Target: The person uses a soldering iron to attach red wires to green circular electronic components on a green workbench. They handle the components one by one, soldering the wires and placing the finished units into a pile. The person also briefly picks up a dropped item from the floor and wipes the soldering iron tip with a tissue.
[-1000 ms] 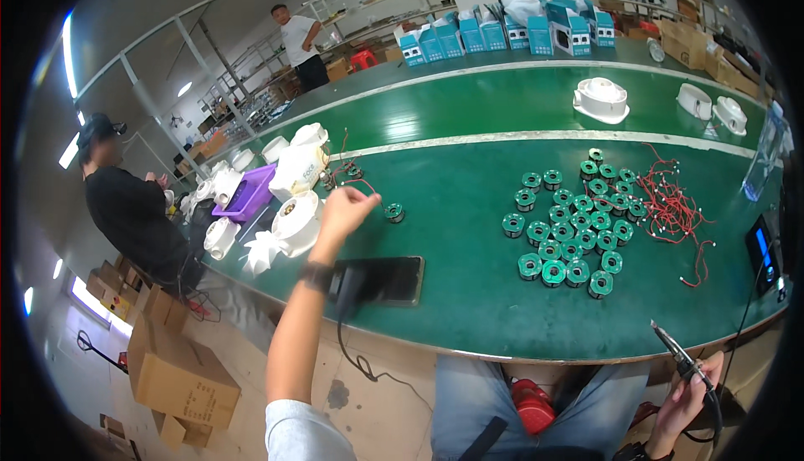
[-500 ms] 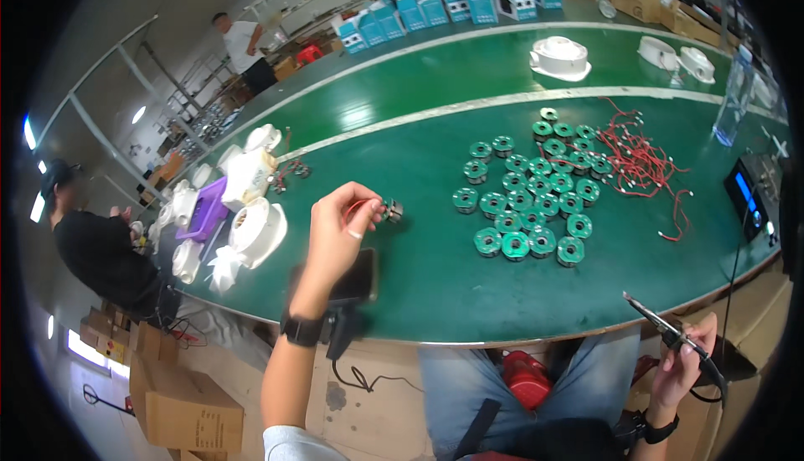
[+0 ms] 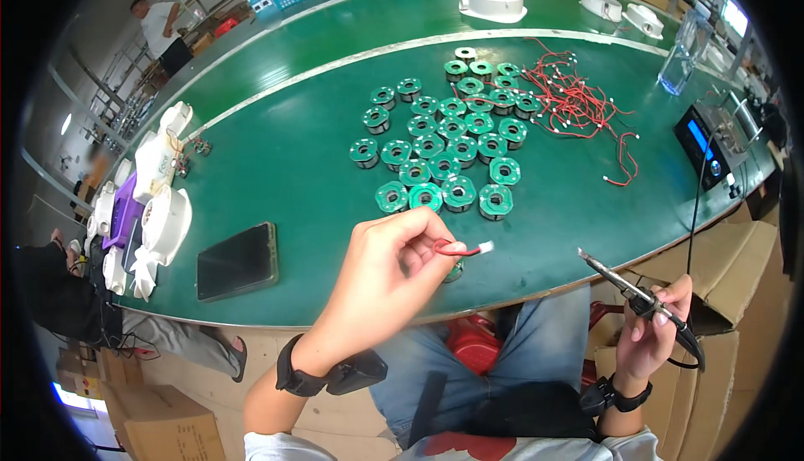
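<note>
Over the near edge of the green surface (image 3: 318,151), the left hand (image 3: 394,272) pinches a short red wire (image 3: 448,249) between thumb and fingers, its white plug (image 3: 486,247) sticking out to the right. Just below those fingertips shows a green coil (image 3: 456,272) – mostly hidden, so I cannot tell whether the hand grips it too. Off to the right, the right hand (image 3: 649,327) is closed around a soldering iron (image 3: 620,281), its tip pointing up and toward the left hand, well apart from the wire.

Just beyond the left hand stands a cluster of green-topped coils (image 3: 452,118), with a tangle of red wires (image 3: 569,97) farther off to their right. A dark phone (image 3: 237,262) lies to the left of the left hand; past it are white plastic shells (image 3: 167,225) and a purple tray (image 3: 126,214). Beyond the right hand sits a control box (image 3: 706,147) – its screen lit blue – with a clear bottle (image 3: 682,59) behind it.
</note>
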A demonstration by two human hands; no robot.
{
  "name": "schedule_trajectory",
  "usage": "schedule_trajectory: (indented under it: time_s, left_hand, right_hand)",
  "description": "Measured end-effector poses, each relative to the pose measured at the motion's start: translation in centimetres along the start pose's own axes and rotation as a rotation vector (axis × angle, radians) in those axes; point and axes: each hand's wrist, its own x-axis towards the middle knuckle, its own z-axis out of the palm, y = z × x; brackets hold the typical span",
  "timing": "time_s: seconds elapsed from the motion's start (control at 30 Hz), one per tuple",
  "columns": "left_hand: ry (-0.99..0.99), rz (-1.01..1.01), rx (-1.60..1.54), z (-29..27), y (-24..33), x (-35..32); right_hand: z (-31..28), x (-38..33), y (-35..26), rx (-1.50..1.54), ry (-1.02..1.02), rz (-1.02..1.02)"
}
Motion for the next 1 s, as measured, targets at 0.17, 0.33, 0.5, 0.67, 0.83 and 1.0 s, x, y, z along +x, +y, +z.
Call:
schedule_trajectory:
  time_s: [0.17,0.33,0.5,0.67,0.83,1.0]
  left_hand:
    - [0.02,0.204,0.266,0.3,0.2,0.1]
    - [0.124,0.321,0.303,0.6,-0.9,-0.6]
    - [0.16,0.248,0.117,1.2,-1.1,-1.0]
    - [0.204,0.275,0.109,1.7,-1.6,-1.4]
    - [0.33,0.437,0.25,1.0,-1.5,-1.7]
    - [0.321,0.395,0.175,0.9,-1.9,-1.7]
  right_hand:
    - [-0.5,0.0,0.3,0.014,-0.094,-0.063]
    - [0.7,-0.1,0.4,-0.006,-0.096,-0.034]
    - [1.2,-0.8,0.4,-0.109,-0.093,-0.006]
    - [2.3,-1.7,0.1,-0.193,-0.147,0.06]
    - [2.3,-1.7,0.9,-0.178,-0.274,-0.024]
    - [3.9,-1.8,0.3,-0.157,-0.34,0.071]
